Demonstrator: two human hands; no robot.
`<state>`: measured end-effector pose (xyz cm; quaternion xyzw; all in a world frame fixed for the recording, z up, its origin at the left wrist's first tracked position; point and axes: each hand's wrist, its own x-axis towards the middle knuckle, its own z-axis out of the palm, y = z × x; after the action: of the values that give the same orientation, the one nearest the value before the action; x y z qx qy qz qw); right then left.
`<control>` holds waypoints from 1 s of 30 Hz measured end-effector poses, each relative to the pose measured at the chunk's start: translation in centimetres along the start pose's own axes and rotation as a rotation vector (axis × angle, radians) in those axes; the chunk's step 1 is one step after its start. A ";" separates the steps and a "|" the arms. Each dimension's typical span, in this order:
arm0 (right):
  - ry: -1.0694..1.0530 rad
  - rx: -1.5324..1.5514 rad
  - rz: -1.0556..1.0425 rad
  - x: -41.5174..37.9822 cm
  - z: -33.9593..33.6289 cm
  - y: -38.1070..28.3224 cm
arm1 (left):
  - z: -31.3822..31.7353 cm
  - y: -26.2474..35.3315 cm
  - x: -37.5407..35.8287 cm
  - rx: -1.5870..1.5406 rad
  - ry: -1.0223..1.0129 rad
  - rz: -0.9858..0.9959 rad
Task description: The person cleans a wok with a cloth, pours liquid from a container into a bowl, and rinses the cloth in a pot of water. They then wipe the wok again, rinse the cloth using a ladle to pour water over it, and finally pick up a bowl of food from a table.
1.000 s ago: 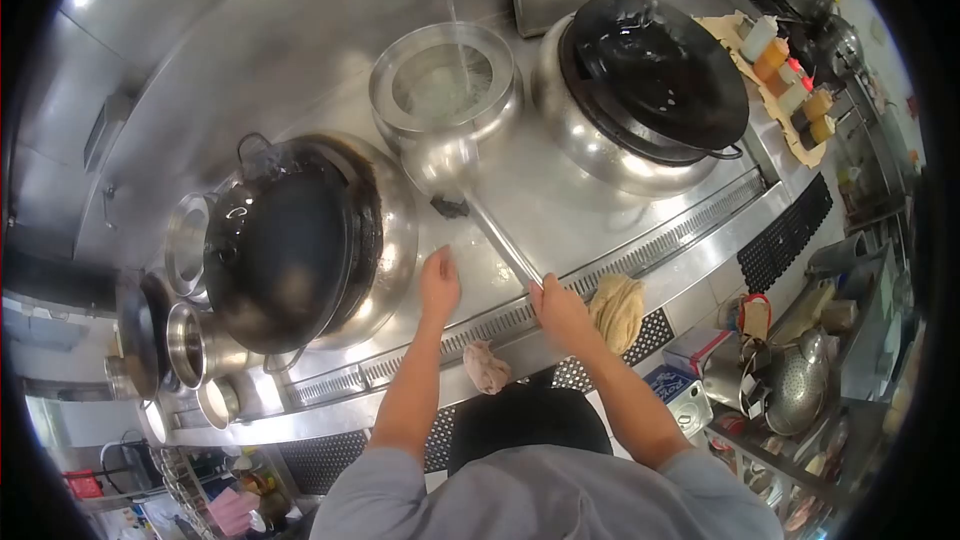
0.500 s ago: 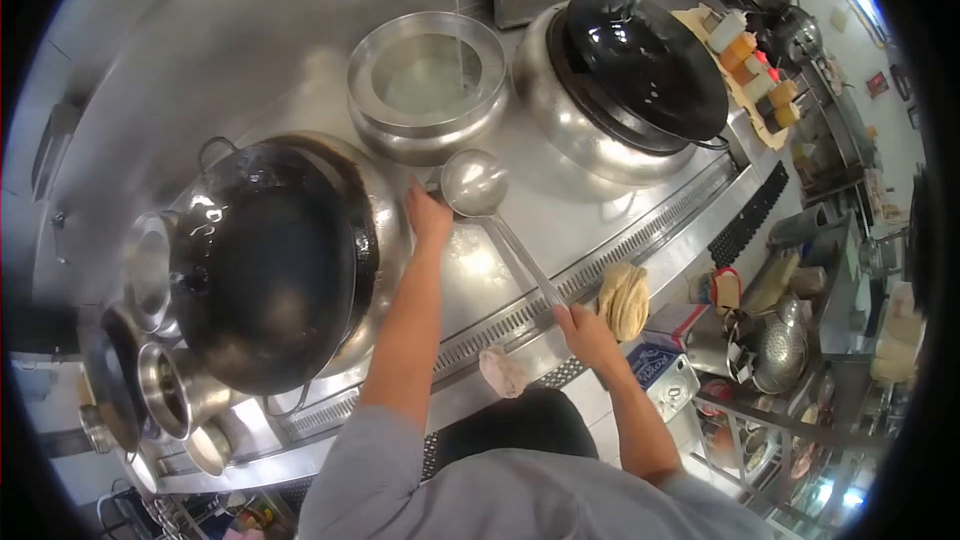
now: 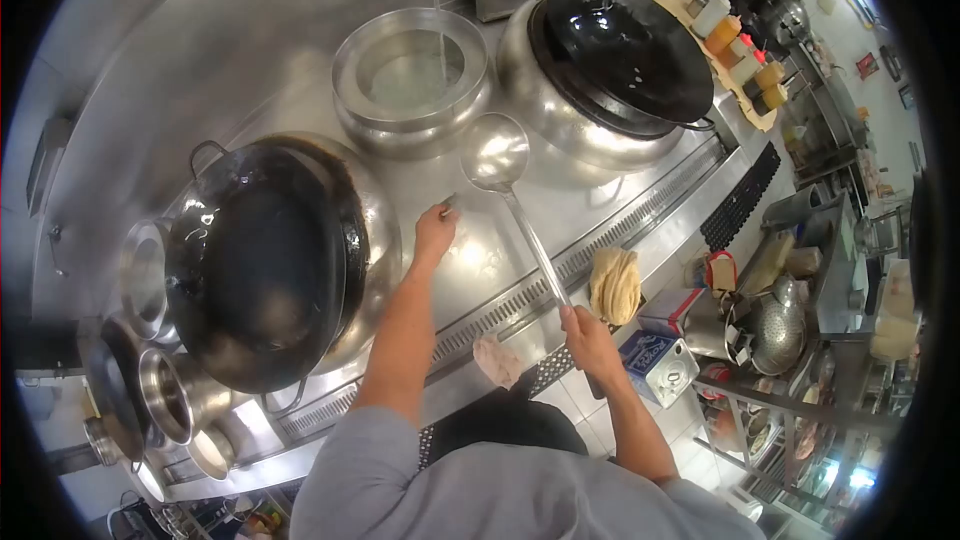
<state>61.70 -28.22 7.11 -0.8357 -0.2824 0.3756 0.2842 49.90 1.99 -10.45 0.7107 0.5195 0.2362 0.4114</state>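
My right hand (image 3: 594, 348) is wrapped round the handle of a long metal ladle (image 3: 497, 152), whose round bowl is raised over the steel counter near the water pot. My left hand (image 3: 435, 232) is closed over the counter, right of the large black wok (image 3: 262, 270); a small dark piece sticks out from its fingers, too small to name. Beyond the ladle, a thin stream of water runs into a steel pot (image 3: 410, 118). A folded yellowish cloth (image 3: 615, 286) lies by the counter's front edge, close to my right hand.
A second black wok (image 3: 630, 55) sits tilted on a round steel burner stand at the back right. Squeeze bottles (image 3: 722, 34) line the right side. A crumpled pale cloth (image 3: 497, 362) lies at the front edge. Steel pots (image 3: 180, 395) stand at the lower left.
The ladle's bowl has moved up and away from my left hand, which has drawn back toward me. My right hand has moved slightly nearer the front. The whole view has shifted a little.
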 end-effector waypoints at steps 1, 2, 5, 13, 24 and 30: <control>-0.005 -0.005 -0.035 0.6 0.5 0.2 | -0.3 0.0 0.2 -0.173 -0.073 -0.162; -0.010 -0.011 -0.067 0.9 0.8 0.4 | -0.4 -0.7 0.8 -0.347 -0.148 -0.327; -0.032 -0.035 -0.127 1.4 1.1 -0.7 | -0.5 -1.3 1.9 -0.526 -0.110 -0.561; -0.019 -0.085 -0.189 2.2 0.8 -2.7 | 1.4 -0.9 2.0 -0.176 0.155 -0.497; -0.022 -0.292 -0.269 6.2 4.2 1.4 | 0.3 1.6 -1.2 -0.434 0.238 -0.446; 0.002 -0.226 -0.200 2.5 2.8 -1.9 | 1.1 -1.7 -1.3 -0.760 0.139 -0.342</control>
<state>60.42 -24.54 5.69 -0.8304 -0.4046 0.3104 0.2247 49.37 0.58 -12.37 0.3944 0.5326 0.3864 0.6414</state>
